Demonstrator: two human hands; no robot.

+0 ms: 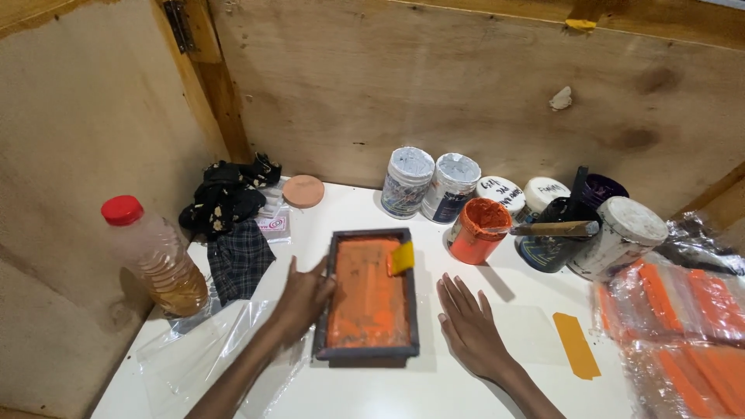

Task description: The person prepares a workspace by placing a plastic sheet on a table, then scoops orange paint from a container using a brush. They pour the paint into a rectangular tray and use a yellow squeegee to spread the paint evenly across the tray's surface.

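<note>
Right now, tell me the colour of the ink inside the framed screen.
Orange, across the whole framed screen, as the head view shows.

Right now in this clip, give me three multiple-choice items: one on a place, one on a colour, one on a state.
1. Where is the clear plastic bottle with the red cap?
A far left of the table
B far right
C inside the frame

2. What colour is the ink in the dark rectangular printing frame?
A blue
B orange
C green

3. How is the right hand?
A fisted
B gripping a jar
C flat, open on the white table

A: stands beside the left wall. B: ink fills the frame, which the left hand touches. C: fingers spread, holding nothing.
</note>
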